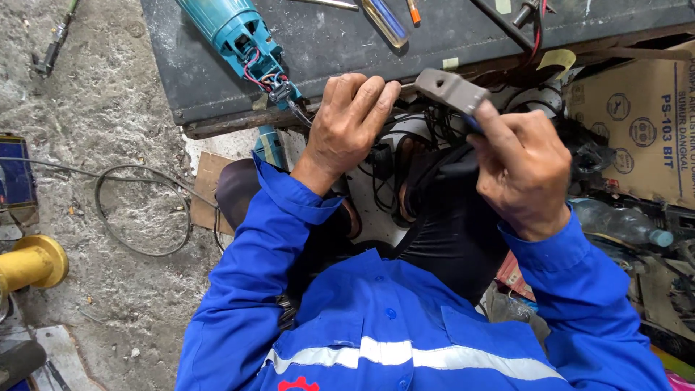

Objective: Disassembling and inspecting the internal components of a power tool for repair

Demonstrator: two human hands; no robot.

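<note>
My left hand (346,123) rests at the front edge of a dark workbench (217,80), fingers curled over the edge with nothing clearly in them. Just left of it lies the rear end of a teal power tool (232,32), its red, blue and black wires (264,72) exposed. My right hand (523,168) grips a small grey block-shaped part (450,90) by a blue piece beneath it, holding it up in front of the bench edge. Both arms wear blue sleeves.
Screwdrivers (387,20) lie on the bench top. A cardboard box (637,127) and a plastic bottle (622,226) sit at the right. Black cables hang under the bench. On the concrete floor at left are a wire loop (141,210) and a yellow fitting (32,262).
</note>
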